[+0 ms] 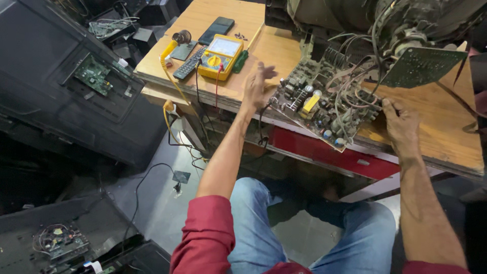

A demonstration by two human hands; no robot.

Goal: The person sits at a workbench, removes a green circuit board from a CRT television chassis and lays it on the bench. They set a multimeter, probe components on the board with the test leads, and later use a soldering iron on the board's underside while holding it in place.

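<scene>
A large circuit board [317, 104] crowded with components and grey wires lies tilted over the front edge of a wooden bench [446, 132]. My left hand [257, 85] hovers open just left of the board, fingers spread, holding nothing. My right hand [401, 124] rests at the board's right edge, fingers touching the tangle of wires. A smaller green board [421, 65] hangs above on wires from a dark television chassis [355, 15].
A yellow multimeter [220, 56] with red and black leads, a remote control [189, 63], a phone [216, 29] and a yellow coiled cable [170, 81] lie on the bench's left part. Dismantled black television cases [61, 96] stand on the left. A red drawer front [324, 152] sits under the bench.
</scene>
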